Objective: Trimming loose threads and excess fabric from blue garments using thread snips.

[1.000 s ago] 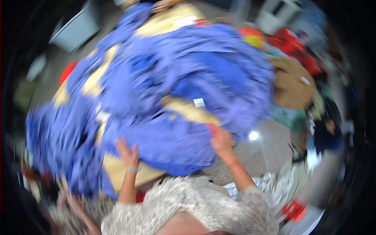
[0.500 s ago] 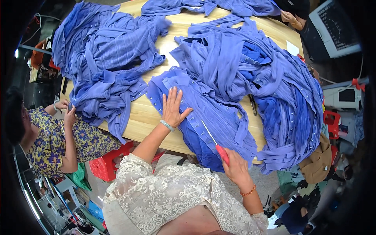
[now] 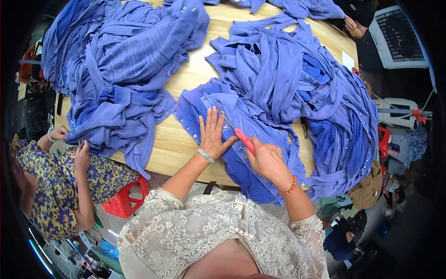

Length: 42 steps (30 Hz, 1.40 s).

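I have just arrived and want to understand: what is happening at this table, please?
A person's right grip holds a red-handled tool, its thin metal shaft over a blue-violet garment; the left grip lies flat on that garment. More blue-violet garments are heaped on the wooden table. At the left, a co-worker in floral clothing handles the edge of one.

No lettering, number or sign can be read. Well beyond the right hand (image 3: 267, 160), up and to its right, a small white paper (image 3: 348, 61) lies near the edge of the table (image 3: 195, 74) — any print on it is too small to tell. Farther from that hand, the same way, a tiny pale mark (image 3: 353, 6) sits on dark clothing (image 3: 364, 13) — illegible too.
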Available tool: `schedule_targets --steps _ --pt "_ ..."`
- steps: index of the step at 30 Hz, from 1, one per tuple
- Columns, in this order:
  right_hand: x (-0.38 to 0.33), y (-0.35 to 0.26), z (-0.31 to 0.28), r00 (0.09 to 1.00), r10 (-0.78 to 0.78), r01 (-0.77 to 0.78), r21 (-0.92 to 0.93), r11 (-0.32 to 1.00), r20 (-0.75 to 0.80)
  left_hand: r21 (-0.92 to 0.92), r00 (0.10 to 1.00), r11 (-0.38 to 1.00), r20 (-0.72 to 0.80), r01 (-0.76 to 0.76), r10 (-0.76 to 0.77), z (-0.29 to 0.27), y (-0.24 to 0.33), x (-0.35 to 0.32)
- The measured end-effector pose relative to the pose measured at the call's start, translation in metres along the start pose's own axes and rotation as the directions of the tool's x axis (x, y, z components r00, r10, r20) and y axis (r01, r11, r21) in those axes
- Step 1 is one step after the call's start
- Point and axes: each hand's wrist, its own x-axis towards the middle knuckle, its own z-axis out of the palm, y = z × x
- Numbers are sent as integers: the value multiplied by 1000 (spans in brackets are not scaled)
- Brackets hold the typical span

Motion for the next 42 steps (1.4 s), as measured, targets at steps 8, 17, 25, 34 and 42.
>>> schedule_targets --steps 8,17,25,34,42 --pt "-102 20 -17 973 158 -154 -38 987 171 101 988 983 -4 -156 158 -3 14 -8" --pt "-199 64 3 985 155 -158 39 987 80 5 931 933 73 -359 358 9 78 -65" --pt "-270 104 28 986 164 -165 92 982 15 131 914 909 157 -396 375 37 129 -120" --pt "-331 132 45 960 276 -279 109 954 41 163 832 832 289 -531 474 68 165 -155" --pt "-380 155 65 918 390 -397 135 908 73 96 583 618 468 -781 664 89 196 -170"
